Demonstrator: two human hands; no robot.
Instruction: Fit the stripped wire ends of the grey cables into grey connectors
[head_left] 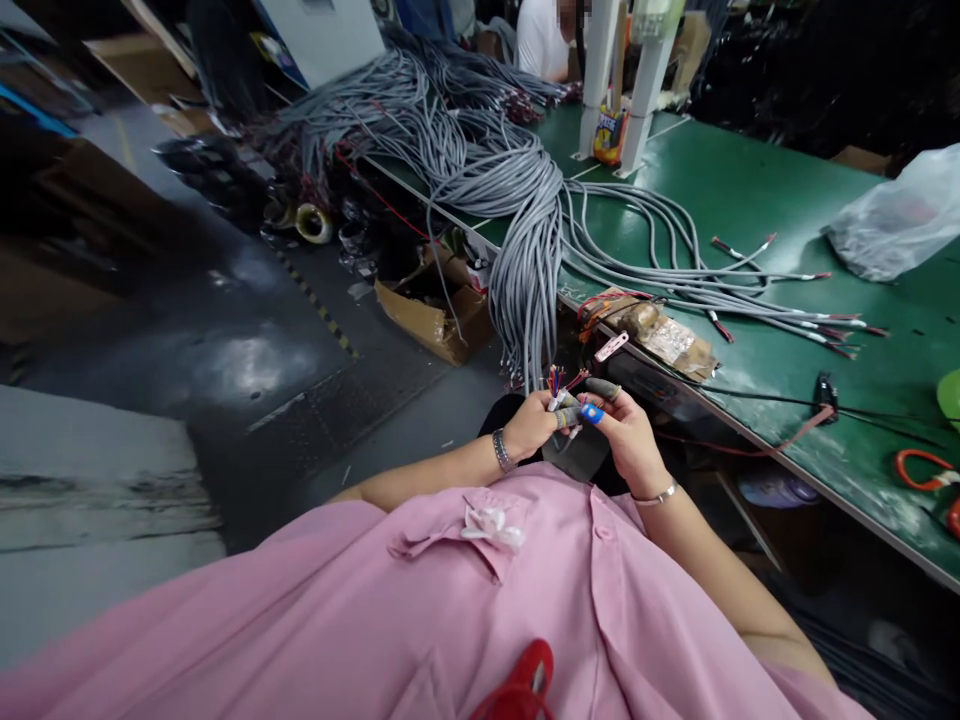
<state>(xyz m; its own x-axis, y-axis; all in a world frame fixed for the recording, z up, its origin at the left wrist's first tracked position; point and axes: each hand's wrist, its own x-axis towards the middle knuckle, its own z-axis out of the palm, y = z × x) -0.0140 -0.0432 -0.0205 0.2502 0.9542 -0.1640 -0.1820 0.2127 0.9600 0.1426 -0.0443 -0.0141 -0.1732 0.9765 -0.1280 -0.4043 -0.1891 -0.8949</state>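
Note:
My left hand (534,424) grips the stripped end of a grey cable, with thin coloured wires (558,381) fanning out above its fingers. My right hand (628,432) touches the same wire end from the right; its fingertips wear grey and blue finger covers. Both hands meet in front of my pink shirt, just below the edge of the green table (750,190). The cable hangs down from a thick bundle of grey cables (525,250) draped over the table edge.
More grey cables with red ends (787,310) lie spread on the table. A taped packet (664,338), a clear plastic bag (896,215), white posts (637,90) and an open cardboard box (439,310) on the floor are nearby. Another person (544,38) sits at the far end.

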